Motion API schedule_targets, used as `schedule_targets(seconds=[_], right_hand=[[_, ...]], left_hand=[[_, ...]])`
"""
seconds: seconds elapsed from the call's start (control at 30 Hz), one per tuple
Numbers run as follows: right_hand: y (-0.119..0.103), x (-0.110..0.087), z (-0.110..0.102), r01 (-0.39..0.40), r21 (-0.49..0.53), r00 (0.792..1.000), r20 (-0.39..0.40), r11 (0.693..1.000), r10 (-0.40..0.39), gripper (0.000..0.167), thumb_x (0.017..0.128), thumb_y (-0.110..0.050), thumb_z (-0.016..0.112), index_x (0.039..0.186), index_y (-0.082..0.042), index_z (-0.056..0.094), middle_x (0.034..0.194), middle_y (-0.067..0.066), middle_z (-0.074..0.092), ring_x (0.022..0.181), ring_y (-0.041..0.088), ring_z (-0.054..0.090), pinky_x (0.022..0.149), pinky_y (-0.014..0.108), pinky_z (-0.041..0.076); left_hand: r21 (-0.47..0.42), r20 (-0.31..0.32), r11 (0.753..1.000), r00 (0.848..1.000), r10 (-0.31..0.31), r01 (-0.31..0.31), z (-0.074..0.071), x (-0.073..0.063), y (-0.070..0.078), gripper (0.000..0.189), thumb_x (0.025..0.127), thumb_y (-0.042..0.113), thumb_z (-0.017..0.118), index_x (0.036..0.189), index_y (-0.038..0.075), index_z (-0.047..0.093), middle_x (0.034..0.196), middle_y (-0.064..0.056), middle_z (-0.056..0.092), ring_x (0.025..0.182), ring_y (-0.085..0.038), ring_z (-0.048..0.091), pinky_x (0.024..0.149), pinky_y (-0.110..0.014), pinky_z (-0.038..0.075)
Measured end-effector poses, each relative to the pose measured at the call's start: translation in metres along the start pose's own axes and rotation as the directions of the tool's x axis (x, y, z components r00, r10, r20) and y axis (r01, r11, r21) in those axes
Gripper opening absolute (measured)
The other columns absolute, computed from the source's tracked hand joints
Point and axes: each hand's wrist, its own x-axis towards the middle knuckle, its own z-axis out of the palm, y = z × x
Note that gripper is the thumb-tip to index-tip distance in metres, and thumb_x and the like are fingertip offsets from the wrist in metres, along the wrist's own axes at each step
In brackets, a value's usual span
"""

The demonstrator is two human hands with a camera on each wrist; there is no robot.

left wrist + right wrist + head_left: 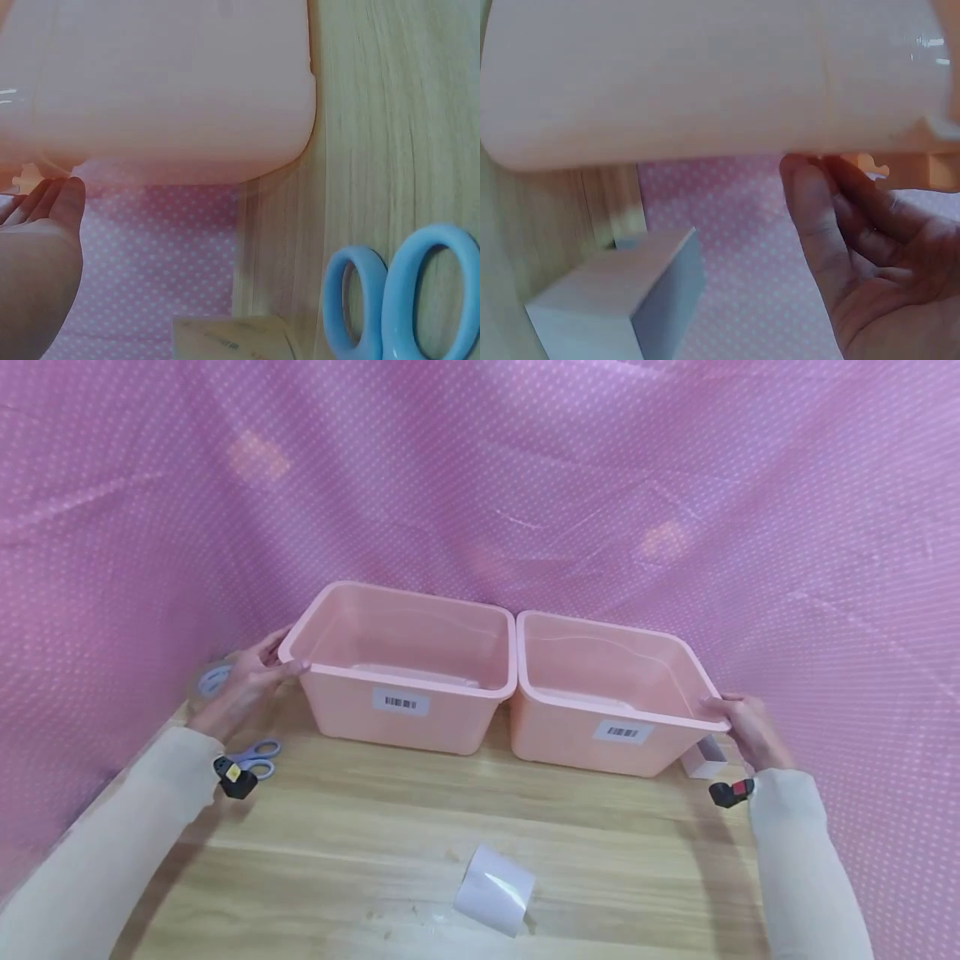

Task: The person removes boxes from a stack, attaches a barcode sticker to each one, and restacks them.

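Two pink plastic bins stand side by side at the back of the table, their rims meeting in the middle. My left hand grips the outer end of the left bin's rim, thumb over the front corner. At the far end of the right bin, my right hand pinches the rim with its thumb on top. The right wrist view shows the right hand's fingers tucked up under that rim. In the left wrist view the left hand reaches beneath the rim of its bin. Both bins carry barcode labels.
Blue-handled scissors lie by my left wrist, with a roll of tape behind. A small white box sits beside the right bin. Nearer me on the wooden table lies a white roll. Pink dotted cloth surrounds the table.
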Motion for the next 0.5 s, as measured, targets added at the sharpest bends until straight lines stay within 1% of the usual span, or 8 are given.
schedule_targets(seconds=[0.03,0.1,0.13,0.2,0.23,0.27,0.37,0.5], right_hand=[[-0.001,0.0011,-0.0008,0.002,-0.069,1.0,0.003,0.998,-0.002,0.052,0.101,-0.036,0.058,0.14,-0.002,0.056,0.106,-0.015,0.069,0.116,0.013,0.056,0.098,0.028,0.05],[-0.0039,0.0033,-0.0023,0.006,-0.189,1.0,0.002,0.982,-0.006,0.064,0.102,-0.041,0.053,0.148,0.004,0.045,0.123,0.003,0.069,0.132,0.03,0.05,0.11,0.048,0.044],[-0.0057,0.0046,-0.0026,0.006,-0.218,1.0,-0.006,0.976,-0.008,0.067,0.102,-0.041,0.052,0.149,0.006,0.042,0.131,0.014,0.066,0.138,0.04,0.044,0.113,0.059,0.039],[-0.0086,0.0068,-0.0036,-0.005,-0.25,1.0,-0.023,0.968,-0.001,0.071,0.102,-0.043,0.051,0.149,0.008,0.039,0.148,0.03,0.05,0.147,0.052,0.03,0.115,0.075,0.025],[-0.0097,0.0075,-0.0039,-0.012,-0.25,0.999,-0.035,0.968,0.003,0.071,0.101,-0.042,0.051,0.149,0.009,0.039,0.152,0.034,0.043,0.149,0.055,0.025,0.115,0.078,0.02],[-0.0101,0.0084,-0.0039,-0.019,-0.248,0.999,-0.053,0.969,0.006,0.069,0.101,-0.042,0.052,0.148,0.008,0.042,0.153,0.035,0.041,0.149,0.055,0.024,0.115,0.079,0.019],[-0.0088,0.0087,-0.0047,-0.043,-0.227,0.996,-0.082,0.973,0.024,0.068,0.1,-0.041,0.055,0.146,0.007,0.045,0.157,0.032,0.037,0.151,0.054,0.021,0.117,0.077,0.018],[-0.0042,0.0064,-0.0069,-0.061,-0.176,0.993,-0.108,0.982,0.043,0.065,0.098,-0.039,0.059,0.144,0.006,0.049,0.159,0.029,0.037,0.152,0.051,0.021,0.12,0.074,0.018]], left_hand=[[-0.022,-0.002,1.0,1.0,0.006,-0.006,-0.0002,-0.0009,-0.0003,0.083,0.1,0.014,0.064,0.163,0.009,0.01,0.171,-0.018,0.008,0.159,-0.032,0.013,0.121,-0.019,0.031],[-0.102,-0.004,0.995,1.0,0.017,-0.017,-0.0001,-0.0012,-0.0004,0.084,0.098,0.009,0.065,0.162,0.006,0.011,0.17,-0.02,0.009,0.159,-0.032,0.013,0.116,-0.014,0.036],[-0.122,-0.007,0.992,1.0,0.018,-0.018,-0.0001,-0.0013,-0.0001,0.084,0.098,0.008,0.065,0.162,0.006,0.012,0.17,-0.02,0.01,0.159,-0.032,0.015,0.114,-0.012,0.038],[-0.137,-0.02,0.991,1.0,0.002,-0.005,-0.0002,-0.0014,0.0007,0.084,0.097,0.007,0.067,0.162,0.008,0.014,0.171,-0.019,0.011,0.158,-0.031,0.018,0.108,-0.009,0.041],[-0.147,-0.025,0.989,1.0,-0.006,0.002,-0.0001,-0.0013,0.0013,0.085,0.096,0.006,0.067,0.162,0.008,0.015,0.171,-0.018,0.012,0.158,-0.031,0.018,0.107,-0.008,0.042],[-0.138,-0.031,0.99,0.999,-0.01,0.006,0.0,-0.0012,0.002,0.085,0.096,0.007,0.068,0.162,0.008,0.015,0.17,-0.018,0.012,0.158,-0.031,0.019,0.105,-0.007,0.043],[-0.13,-0.035,0.992,0.999,-0.015,0.01,0.0013,-0.0004,0.0031,0.085,0.095,0.006,0.069,0.162,0.008,0.017,0.17,-0.018,0.013,0.157,-0.032,0.02,0.105,-0.008,0.043],[-0.111,-0.026,0.994,1.0,0.005,-0.008,0.0042,-0.0003,0.0033,0.085,0.095,0.005,0.069,0.161,0.005,0.017,0.169,-0.021,0.014,0.157,-0.033,0.021,0.11,-0.011,0.041]])
